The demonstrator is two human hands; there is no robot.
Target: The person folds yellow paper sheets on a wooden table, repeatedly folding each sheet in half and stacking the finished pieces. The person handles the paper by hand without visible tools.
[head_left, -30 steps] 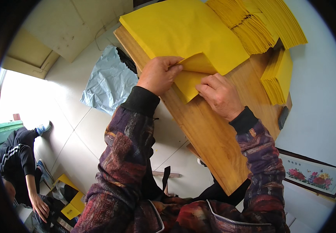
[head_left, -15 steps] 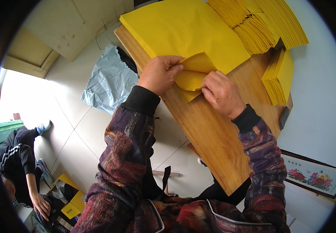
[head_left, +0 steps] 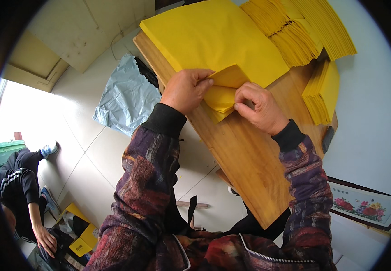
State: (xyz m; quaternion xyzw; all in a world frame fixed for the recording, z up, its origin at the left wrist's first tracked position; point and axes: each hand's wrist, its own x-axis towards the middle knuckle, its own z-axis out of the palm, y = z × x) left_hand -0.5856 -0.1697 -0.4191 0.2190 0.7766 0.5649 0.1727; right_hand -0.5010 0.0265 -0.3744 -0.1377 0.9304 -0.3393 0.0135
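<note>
A folded piece of yellow paper (head_left: 220,96) is between my hands, over the edge of a wooden table (head_left: 254,176). My left hand (head_left: 182,91) pinches its upper left side between thumb and fingers, lifting a flap. On its right side my right hand (head_left: 262,109) closes thumb and forefinger at the lower corner of the fold. Just beyond lies a wide stack of flat yellow paper (head_left: 209,40), partly behind the lifted flap. The fingertips of both hands partly cover the folded edges.
Folded yellow bundles (head_left: 294,43) are piled at the far right, with another bundle (head_left: 321,92) nearer. A dark block (head_left: 327,139) sits by the table's right edge. Left, on the tiled floor, lies a grey plastic bag (head_left: 127,97). Another person (head_left: 21,189) sits lower left beside a yellow box (head_left: 85,239).
My right fingertips have shifted slightly along the paper's edge to its lower corner, and the opening under the flap looks narrower. My left hand keeps its pinch.
</note>
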